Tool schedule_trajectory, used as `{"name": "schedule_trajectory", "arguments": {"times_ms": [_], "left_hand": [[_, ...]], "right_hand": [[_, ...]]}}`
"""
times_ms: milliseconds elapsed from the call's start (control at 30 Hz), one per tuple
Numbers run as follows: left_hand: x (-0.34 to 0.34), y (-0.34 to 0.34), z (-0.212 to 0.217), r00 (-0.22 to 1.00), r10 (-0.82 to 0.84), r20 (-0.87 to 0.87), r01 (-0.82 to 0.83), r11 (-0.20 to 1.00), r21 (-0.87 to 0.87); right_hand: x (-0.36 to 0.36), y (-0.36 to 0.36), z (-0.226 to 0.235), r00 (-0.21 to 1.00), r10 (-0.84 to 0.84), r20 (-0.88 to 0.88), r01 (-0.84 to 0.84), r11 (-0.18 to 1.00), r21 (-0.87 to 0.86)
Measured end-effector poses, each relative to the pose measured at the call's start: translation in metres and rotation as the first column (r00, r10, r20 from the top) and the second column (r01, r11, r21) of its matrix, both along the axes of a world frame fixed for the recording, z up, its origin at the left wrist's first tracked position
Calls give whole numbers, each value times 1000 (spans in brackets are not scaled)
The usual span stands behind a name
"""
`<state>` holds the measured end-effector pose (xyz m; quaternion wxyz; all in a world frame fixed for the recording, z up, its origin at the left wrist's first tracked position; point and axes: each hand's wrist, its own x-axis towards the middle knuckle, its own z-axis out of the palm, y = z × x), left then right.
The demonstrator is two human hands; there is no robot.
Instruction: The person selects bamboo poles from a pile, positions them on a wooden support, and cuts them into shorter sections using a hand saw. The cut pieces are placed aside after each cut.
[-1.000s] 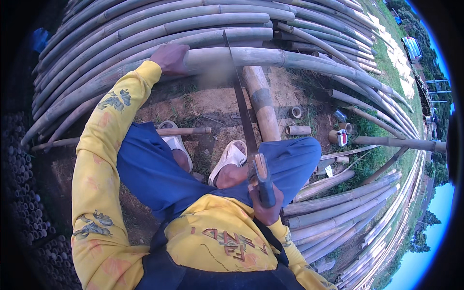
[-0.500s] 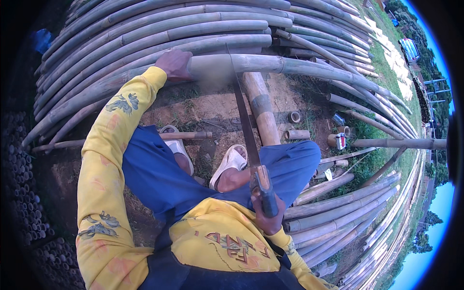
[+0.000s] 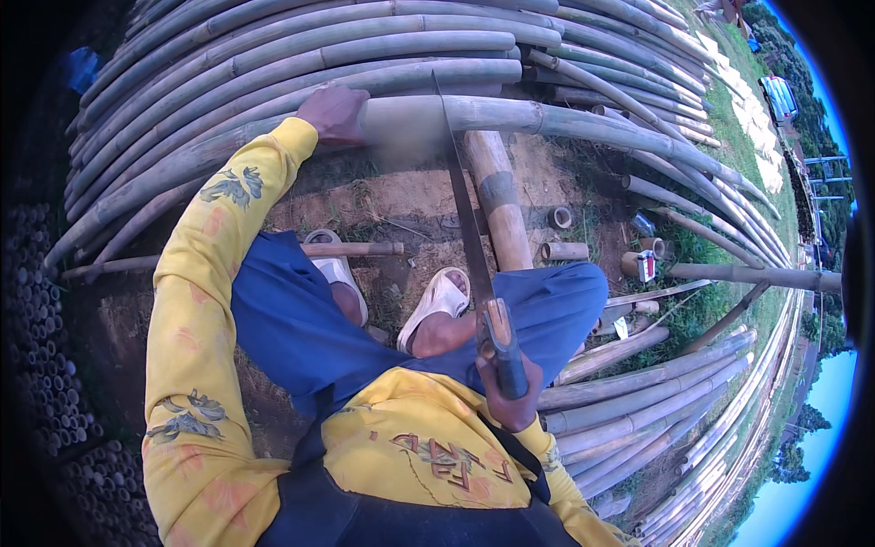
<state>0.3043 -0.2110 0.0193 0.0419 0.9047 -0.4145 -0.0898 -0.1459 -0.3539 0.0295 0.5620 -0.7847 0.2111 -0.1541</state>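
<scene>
A thick greenish-grey bamboo pole (image 3: 583,126) lies crosswise in front of me. My left hand (image 3: 335,115) is closed over it, left of the saw. In my right hand (image 3: 512,392), close to my right thigh, is the handle of a hand saw, fingers wrapped round it. The long dark blade of the saw (image 3: 465,205) runs away from me and rests against the pole, its tip reaching past the far side. A blurred patch hides part of the pole between my left hand and the blade. Under the pole, a shorter bamboo piece (image 3: 499,205) points toward me.
Long bamboo poles (image 3: 365,47) are stacked beyond, and more poles (image 3: 629,410) lie at my right. Short cut bamboo rings (image 3: 561,217) and pieces (image 3: 565,251) sit on the dirt. My sandalled feet (image 3: 442,305) are below the pole. Many bamboo ends (image 3: 46,346) show at far left.
The whole view has shifted slightly. The saw handle and blade are a touch farther forward; my left hand keeps its place on the pole.
</scene>
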Motion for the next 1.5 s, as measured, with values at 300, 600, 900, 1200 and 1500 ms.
{"name": "schedule_trajectory", "arguments": {"times_ms": [300,600,900,1200,1500], "left_hand": [[13,0,-10,997,-14,70,16,1000,-23],[8,-15,-4,996,-65,55,66,998,-24],[9,-1,-4,998,-29,55,31,999,-24],[10,-8,-4,997,-45,60,50,996,-68],[14,-4,-8,996,-55,74,59,997,-51]], "right_hand": [[65,-11,-14,999,41,10,-42,996,78],[137,-40,-34,997,14,73,-17,999,35],[-7,10,3,1000,-2,17,3,998,-64],[137,-27,-26,999,40,27,-42,997,64],[77,-19,-27,1000,19,0,-19,999,43]]}}
